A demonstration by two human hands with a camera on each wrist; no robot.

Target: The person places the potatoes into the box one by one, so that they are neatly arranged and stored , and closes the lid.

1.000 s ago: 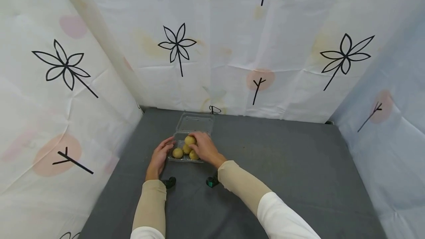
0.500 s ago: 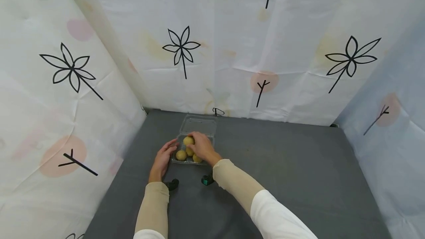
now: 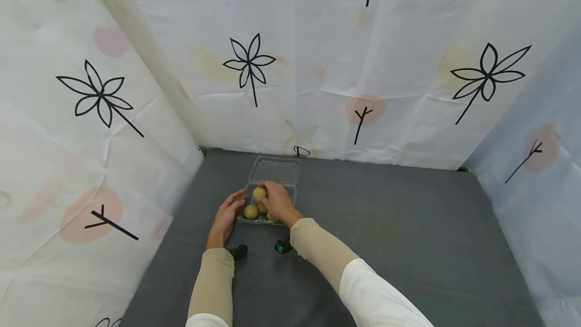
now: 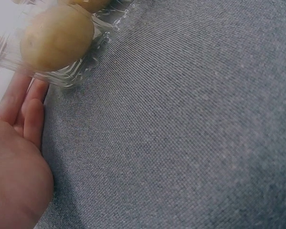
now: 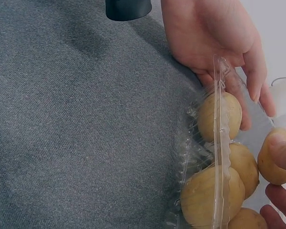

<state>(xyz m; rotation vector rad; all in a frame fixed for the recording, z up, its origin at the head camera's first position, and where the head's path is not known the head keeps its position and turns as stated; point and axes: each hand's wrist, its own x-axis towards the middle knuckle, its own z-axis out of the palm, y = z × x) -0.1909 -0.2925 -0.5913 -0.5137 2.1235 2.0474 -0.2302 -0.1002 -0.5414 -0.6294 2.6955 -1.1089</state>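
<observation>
A clear plastic clamshell container [image 3: 294, 195] lies on the table with its lid [image 3: 274, 169] folded back. Several yellowish potatoes sit inside; one potato [image 4: 57, 38] shows near the left corner, with another potato [image 5: 243, 169] beside it. My right hand [image 3: 279, 203] pinches an upper potato [image 5: 270, 164] between thumb and fingers, over the others. My left hand [image 3: 225, 217] rests along the container's left side, fingers extended and touching its wall [image 4: 69, 78]. Part of the container's right half is hidden behind my right hand.
Grey cloth covers the table [image 3: 386, 226]. White printed fabric [image 3: 317, 74] encloses it at the back and both sides. Dark wrist-worn devices, such as the one at my right wrist [image 3: 282, 246], stick out under my forearms.
The head view has shifted slightly. My right hand keeps its hold on the potato above the container, and my left hand stays at the container's side.
</observation>
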